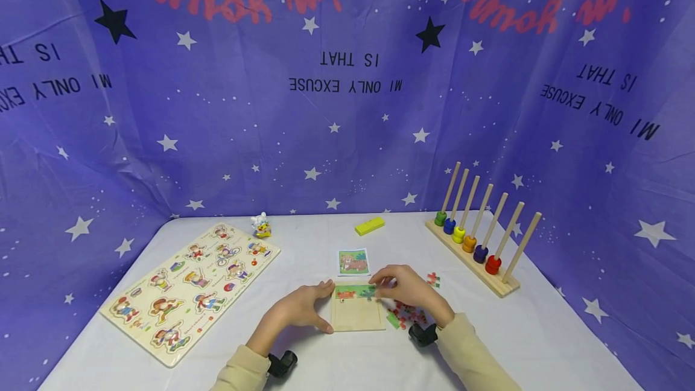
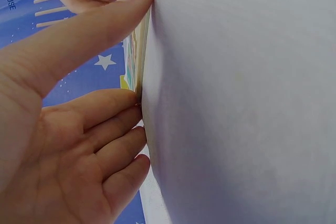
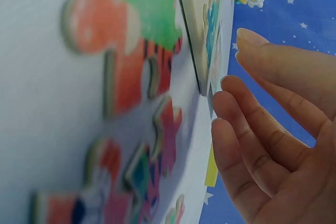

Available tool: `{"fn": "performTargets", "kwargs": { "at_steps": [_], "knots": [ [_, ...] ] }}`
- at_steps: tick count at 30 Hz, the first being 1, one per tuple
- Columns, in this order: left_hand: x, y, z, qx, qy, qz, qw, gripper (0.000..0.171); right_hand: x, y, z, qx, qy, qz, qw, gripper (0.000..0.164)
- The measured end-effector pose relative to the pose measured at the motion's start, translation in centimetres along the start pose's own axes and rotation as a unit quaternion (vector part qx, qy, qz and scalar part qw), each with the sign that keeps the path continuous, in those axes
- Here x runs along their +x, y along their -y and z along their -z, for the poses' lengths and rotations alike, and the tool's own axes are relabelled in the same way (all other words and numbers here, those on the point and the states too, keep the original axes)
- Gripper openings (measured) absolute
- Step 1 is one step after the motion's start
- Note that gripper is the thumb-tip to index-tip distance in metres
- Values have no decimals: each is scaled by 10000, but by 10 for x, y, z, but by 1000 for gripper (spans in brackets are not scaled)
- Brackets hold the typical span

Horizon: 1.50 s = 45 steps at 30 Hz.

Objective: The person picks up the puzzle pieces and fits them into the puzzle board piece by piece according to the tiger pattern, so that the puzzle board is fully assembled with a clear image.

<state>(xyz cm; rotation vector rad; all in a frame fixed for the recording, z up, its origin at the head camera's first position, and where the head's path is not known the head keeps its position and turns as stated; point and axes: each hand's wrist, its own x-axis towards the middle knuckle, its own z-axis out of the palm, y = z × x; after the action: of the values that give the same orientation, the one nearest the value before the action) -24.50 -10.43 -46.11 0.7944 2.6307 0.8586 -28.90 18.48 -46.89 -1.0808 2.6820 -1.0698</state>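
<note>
A shallow wooden puzzle tray point(image 1: 357, 317) lies in the middle of the table, with joined puzzle pieces point(image 1: 347, 292) in orange, green and blue along its far side. My left hand point(image 1: 305, 308) rests at the tray's left edge, thumb by the near corner and fingers farther back; in the left wrist view the fingertips point(image 2: 140, 167) meet the edge. Over the far right corner is my right hand point(image 1: 404, 287), fingers bent loosely. Its thumb and fingers stand apart in the right wrist view, with nothing seen between them. Loose puzzle pieces point(image 3: 126, 72) lie right of the tray.
Behind the tray lies a picture card point(image 1: 353, 262), with a yellow block point(image 1: 370, 226) beyond. A large picture board point(image 1: 184, 312) and a small figurine point(image 1: 262, 225) occupy the left. A pegged bead rack point(image 1: 471, 257) stands right; one puzzle piece point(image 1: 433, 280) lies nearer.
</note>
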Motion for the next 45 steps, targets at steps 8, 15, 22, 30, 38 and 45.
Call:
{"fn": "performTargets", "kwargs": {
  "at_steps": [8, 15, 22, 30, 38, 45],
  "knots": [
    [0, 0, -1, -28, -40, -57, 10000, 91, -13, -6, 7, -123, -97, 72, 9999, 22],
    [-1, 0, 0, 7, -35, -29, 10000, 91, -27, -6, 20, -236, -124, -129, 9996, 24],
    [-1, 0, 1, -18, -20, -13, 10000, 91, -38, -17, 33, -390, -330, -159, 9986, 26],
    [-1, 0, 0, -31, -9, -41, 10000, 90, -43, -31, 37, -499, -455, -160, 9976, 27],
    [0, 1, -2, 1, -11, -54, 10000, 90, -41, -42, 39, -500, -488, -396, 9968, 29],
    [0, 2, -1, 30, -26, -51, 10000, 90, -38, -47, 40, -528, -461, -719, 9949, 32]
  ]
}}
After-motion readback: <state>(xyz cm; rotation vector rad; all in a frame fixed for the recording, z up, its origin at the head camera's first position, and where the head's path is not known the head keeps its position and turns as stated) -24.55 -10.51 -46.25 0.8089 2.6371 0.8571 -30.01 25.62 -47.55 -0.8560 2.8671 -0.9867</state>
